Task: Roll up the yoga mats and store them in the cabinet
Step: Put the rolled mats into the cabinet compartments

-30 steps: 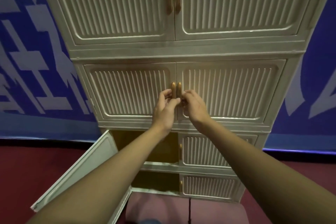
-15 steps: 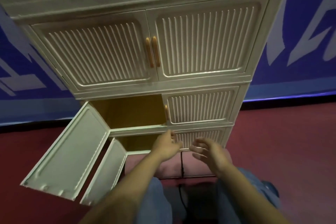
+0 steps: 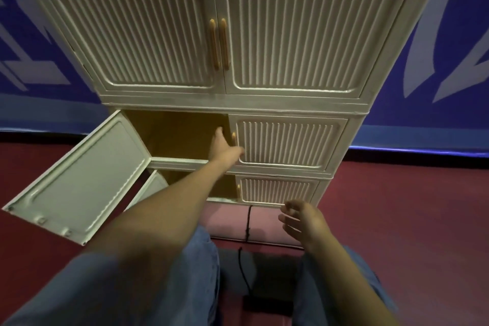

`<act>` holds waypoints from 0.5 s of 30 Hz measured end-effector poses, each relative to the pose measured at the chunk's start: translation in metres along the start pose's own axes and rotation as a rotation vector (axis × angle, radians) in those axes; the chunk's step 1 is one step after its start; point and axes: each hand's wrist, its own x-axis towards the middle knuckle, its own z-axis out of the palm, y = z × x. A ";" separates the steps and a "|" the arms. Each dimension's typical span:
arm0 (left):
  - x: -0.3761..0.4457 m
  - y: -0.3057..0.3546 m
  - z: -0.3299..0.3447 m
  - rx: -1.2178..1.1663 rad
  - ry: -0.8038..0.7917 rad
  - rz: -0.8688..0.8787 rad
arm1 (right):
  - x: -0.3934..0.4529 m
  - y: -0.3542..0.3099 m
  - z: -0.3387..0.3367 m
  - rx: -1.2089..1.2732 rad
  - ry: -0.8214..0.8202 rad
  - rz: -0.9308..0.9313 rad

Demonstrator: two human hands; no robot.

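Pink rolled mat [image 3: 254, 225] is left below the cabinet [image 3: 264, 103]; left hand [image 3: 225, 147] is spread at a shut door's handle [image 3: 234, 139], right hand [image 3: 304, 222] is held loosely curled, empty.

A blue wall covering with large pale grey-white shapes [image 3: 34, 55] fills the far side, showing at both the left and the right edges of the view. Along its base at the far right runs a thin, bright blue-lit strip [image 3: 423, 149]. Below it spreads a dark red floor [image 3: 397, 219], reaching to the near right. On the near floor lies a flat black rectangular object [image 3: 267, 304], with a thin black cord [image 3: 244, 270] running up from it.
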 end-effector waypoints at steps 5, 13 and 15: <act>0.009 -0.005 0.025 -0.142 0.014 0.031 | 0.008 -0.007 -0.006 -0.043 0.008 -0.035; 0.001 -0.011 -0.008 -0.305 -0.037 -0.010 | 0.007 -0.007 0.006 -0.177 -0.078 -0.057; -0.009 -0.013 -0.014 -0.351 -0.102 -0.060 | 0.000 -0.003 0.009 -0.297 -0.139 -0.060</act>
